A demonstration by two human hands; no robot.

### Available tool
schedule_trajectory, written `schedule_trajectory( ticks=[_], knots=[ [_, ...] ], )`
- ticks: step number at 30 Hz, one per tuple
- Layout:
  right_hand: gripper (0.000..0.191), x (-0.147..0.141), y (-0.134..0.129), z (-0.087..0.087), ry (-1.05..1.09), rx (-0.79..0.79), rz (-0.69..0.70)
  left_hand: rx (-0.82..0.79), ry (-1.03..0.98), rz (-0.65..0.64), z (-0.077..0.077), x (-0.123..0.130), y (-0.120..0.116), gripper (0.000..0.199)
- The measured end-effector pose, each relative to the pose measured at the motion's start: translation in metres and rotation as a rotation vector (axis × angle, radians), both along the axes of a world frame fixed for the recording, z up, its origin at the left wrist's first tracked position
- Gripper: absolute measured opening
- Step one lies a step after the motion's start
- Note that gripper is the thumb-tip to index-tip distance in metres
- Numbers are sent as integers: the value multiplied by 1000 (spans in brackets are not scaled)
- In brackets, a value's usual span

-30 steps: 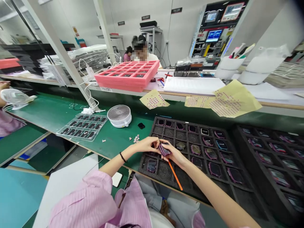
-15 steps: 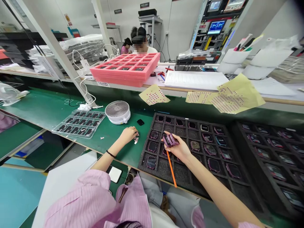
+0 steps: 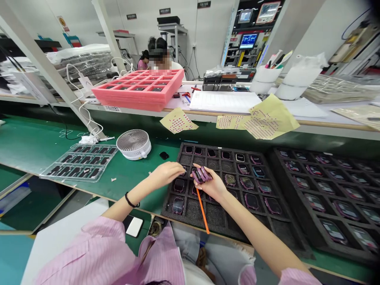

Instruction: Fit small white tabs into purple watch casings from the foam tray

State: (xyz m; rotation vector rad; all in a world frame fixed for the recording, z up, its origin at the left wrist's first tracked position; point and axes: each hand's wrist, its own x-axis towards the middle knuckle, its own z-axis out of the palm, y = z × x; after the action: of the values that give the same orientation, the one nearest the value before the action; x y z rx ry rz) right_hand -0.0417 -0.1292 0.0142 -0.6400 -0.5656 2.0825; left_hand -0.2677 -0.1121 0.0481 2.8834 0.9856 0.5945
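Though the wall signs [image 3: 164, 11] and the shelf label [image 3: 112, 109] were too small to read from where I stood, the long green bench [image 3: 124, 186] in front of the person was plain enough. Two black foam trays lay on it side by side: the near tray [image 3: 213, 213] before the person, the other tray [image 3: 297, 190] just to its right. Beyond them, a pink tray [image 3: 118, 101] sat on the shelf, and yellow sheets [image 3: 267, 118] dotted with rows of small red marks hung over the shelf edge. A white fan [image 3: 133, 144] stood on the bench left of the near tray.

Dark, purple-rimmed cases [image 3: 251, 201] filled many of the foam cells. The right hand [image 3: 212, 188] was closed around a small bunch of those cases [image 3: 202, 175], just above the near tray, with an orange stick [image 3: 202, 215] hanging down from the grip. The left hand [image 3: 168, 175] reached over the tray's edge, fingers together, well short of touching the right; whether it pinched anything, I could not tell. A black wristband [image 3: 130, 200] circled its wrist.
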Motion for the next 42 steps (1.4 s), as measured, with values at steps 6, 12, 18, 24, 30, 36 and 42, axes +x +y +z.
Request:
schedule_trajectory(
  ticks=[6, 12, 18, 24, 30, 36, 42],
  knots=[
    [37, 2, 0, 1, 65, 28, 47, 129, -40, -272, 7, 39, -4, 28],
    [31, 3, 0, 1, 72, 60, 116, 92, -15, -304, 9, 39, 0, 27],
    [21, 2, -5, -3, -40, 138, 201, -358, -209, -281, 12, 35, 7, 19],
    [24, -6, -13, -12, -140, 132, 195, -573, -138, -279, 12, 31, 12, 26],
    [29, -16, -18, -12, -179, 107, 211, -593, -166, -99, 3, 14, 14, 37],
    [46, -6, -10, -4, -153, 62, 70, -414, -88, 388, 0, -54, 21, 27],
    [40, -5, -9, 1, -140, 41, 35, -347, 214, 448, -30, -75, 15, 25]
  ],
)
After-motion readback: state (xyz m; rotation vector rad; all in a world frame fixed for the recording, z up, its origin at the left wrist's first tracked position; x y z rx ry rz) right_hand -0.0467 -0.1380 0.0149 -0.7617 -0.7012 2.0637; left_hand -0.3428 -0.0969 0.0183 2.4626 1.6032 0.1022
